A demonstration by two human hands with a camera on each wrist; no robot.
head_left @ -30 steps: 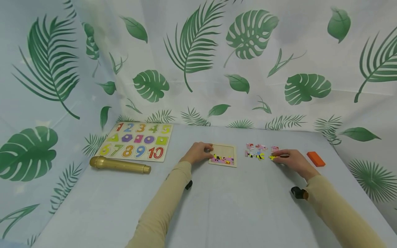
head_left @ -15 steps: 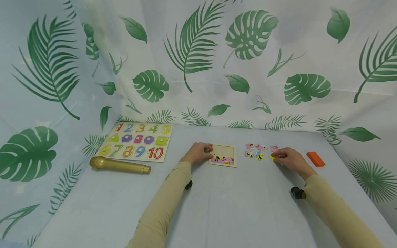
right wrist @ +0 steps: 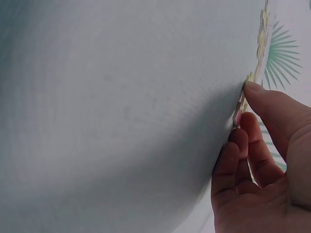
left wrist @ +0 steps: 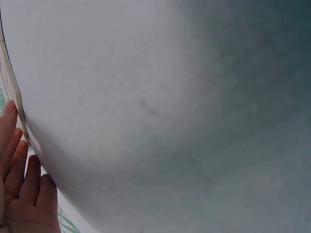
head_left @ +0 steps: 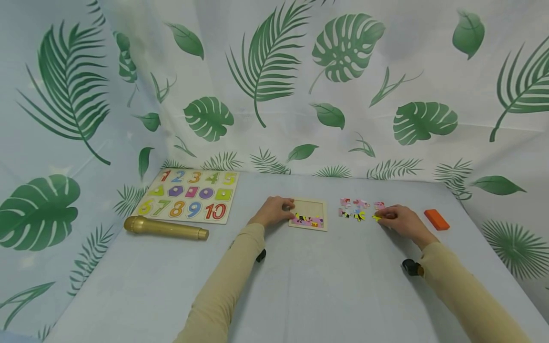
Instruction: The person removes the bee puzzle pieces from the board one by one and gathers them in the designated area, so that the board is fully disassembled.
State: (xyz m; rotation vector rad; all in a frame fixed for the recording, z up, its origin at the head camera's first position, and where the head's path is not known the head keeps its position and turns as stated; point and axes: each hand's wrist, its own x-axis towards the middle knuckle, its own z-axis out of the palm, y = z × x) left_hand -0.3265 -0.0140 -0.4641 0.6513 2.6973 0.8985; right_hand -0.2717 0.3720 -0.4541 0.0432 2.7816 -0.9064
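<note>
Noted number board [head_left: 201, 185] and gold microphone [head_left: 165, 228] leftward on bench [head_left: 326, 286], orange block [head_left: 437, 220] near right hand [head_left: 403, 221], loose pieces [head_left: 359, 216] between hands. Found near-square puzzle tray [head_left: 310, 208] mid-bench, sides roughly fore-aft, gripped at left edge by left hand [head_left: 272, 211]; yellow piece [head_left: 376, 217] pinched in right.

A: What differs from a second ago?
B: The right hand [head_left: 405, 223] sits slightly farther left and forward at the yellow puzzle piece [head_left: 376, 217], and the tan sleeve [head_left: 467, 288] shifts along with it.
A: And the piece?
B: A bit less yellow shows past the hand; whether the piece itself moves cannot be told.
</note>
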